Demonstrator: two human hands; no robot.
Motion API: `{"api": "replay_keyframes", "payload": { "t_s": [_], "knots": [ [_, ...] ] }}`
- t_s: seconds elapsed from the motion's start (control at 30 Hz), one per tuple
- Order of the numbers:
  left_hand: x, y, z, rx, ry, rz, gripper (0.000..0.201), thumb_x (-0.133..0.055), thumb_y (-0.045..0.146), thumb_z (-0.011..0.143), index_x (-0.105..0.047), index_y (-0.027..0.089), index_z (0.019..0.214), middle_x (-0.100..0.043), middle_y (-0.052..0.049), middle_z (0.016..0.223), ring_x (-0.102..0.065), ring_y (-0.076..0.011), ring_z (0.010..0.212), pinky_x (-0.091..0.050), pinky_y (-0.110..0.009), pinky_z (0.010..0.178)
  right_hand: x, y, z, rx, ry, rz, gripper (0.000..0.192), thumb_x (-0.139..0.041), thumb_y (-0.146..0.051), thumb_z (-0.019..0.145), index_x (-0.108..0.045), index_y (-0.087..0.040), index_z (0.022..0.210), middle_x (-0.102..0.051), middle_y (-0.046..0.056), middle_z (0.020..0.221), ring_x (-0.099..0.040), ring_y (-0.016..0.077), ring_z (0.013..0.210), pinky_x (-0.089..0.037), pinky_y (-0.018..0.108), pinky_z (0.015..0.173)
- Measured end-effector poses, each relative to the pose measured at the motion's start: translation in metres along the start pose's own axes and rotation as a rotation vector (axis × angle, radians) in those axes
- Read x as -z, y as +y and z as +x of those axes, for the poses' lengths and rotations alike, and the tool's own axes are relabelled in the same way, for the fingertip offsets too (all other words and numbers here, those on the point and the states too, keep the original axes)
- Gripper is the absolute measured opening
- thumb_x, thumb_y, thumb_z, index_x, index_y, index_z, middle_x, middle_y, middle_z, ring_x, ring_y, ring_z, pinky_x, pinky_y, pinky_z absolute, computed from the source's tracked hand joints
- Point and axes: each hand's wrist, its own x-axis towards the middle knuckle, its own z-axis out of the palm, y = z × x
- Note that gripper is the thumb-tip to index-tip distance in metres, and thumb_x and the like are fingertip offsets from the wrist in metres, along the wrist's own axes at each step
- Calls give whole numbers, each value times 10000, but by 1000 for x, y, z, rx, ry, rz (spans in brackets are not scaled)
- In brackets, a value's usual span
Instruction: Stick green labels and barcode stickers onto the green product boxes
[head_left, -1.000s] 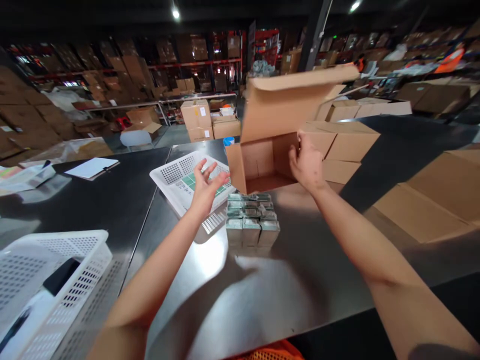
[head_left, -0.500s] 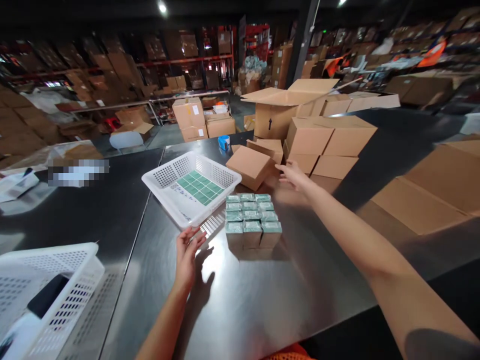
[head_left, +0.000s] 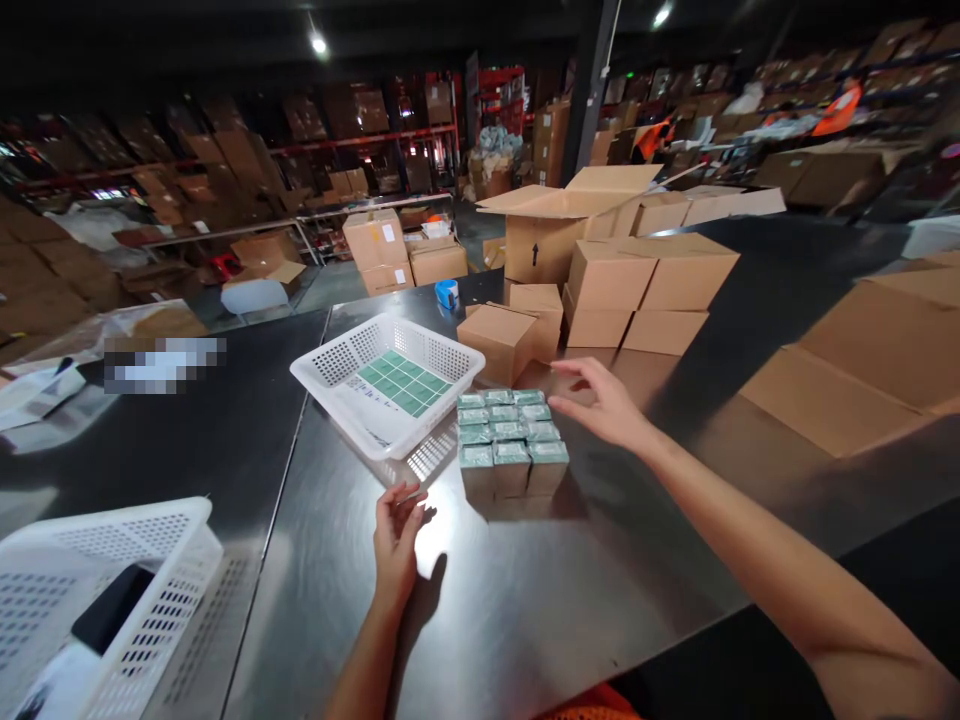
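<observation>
A block of small green-topped packs [head_left: 510,440] is seen standing on the steel bench [head_left: 540,580], stacked in tidy rows just in front of a small closed carton [head_left: 501,340]. The right hand [head_left: 604,405] is held low over the far right corner of the block, fingers spread and relaxed, with nothing gripped; whether the fingertips touch the packs cannot be told. The left hand [head_left: 397,535] is laid flat on the bench near the block's left front corner, fingers open, nothing held.

A white perforated tray [head_left: 330,385], lined with more green packs, is set just left of the block, and a second white basket [head_left: 142,600] is seen at the near left edge. More cartons [head_left: 645,285] are piled behind, with a roll of blue tape [head_left: 448,293] beside them.

For the block to be handled well, it is judged that both sides should be pressed at once, palms flat against the outer rows, so that the stack is kept square. The upper layer is loose and could be sheared off if only one side is pushed. The polished steel looks slick, so a slide would be easier than a lift, provided the tray's edge is kept clear.
</observation>
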Motion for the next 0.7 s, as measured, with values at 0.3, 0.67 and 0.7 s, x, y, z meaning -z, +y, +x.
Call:
{"api": "replay_keyframes", "payload": {
  "t_s": [0.3, 0.67, 0.7],
  "knots": [
    [-14, -9, -4, 7, -161, 122, 456, -738, 464, 768, -576, 224, 1120, -659, -126, 1119, -663, -279, 969, -546, -499, 886, -18, -4, -76, 240, -153, -245, 218, -681, -441, 883, -775, -245, 898, -714, 96, 998, -649, 260, 970, -524, 450, 892],
    [-4, -14, -2, -35, -160, 185, 425, -657, 463, 849, -530, 233, 1182, -624, -137, 1171, -645, -282, 1017, -545, -498, 906, -26, -16, -66, 248, -48, -277, 220, -542, -323, 965, -670, -207, 829, -736, 84, 929, -644, 243, 908, -479, 411, 847],
    [-4, -14, -2, -40, -165, 193, 415, -656, 457, 851, -532, 235, 1179, -624, -135, 1173, -645, -283, 1021, -548, -494, 904, -27, -17, -67, 252, -41, -292, 208, -523, -307, 971, -660, -206, 853, -736, 89, 946, -645, 247, 918, -475, 415, 848]
  ]
}}
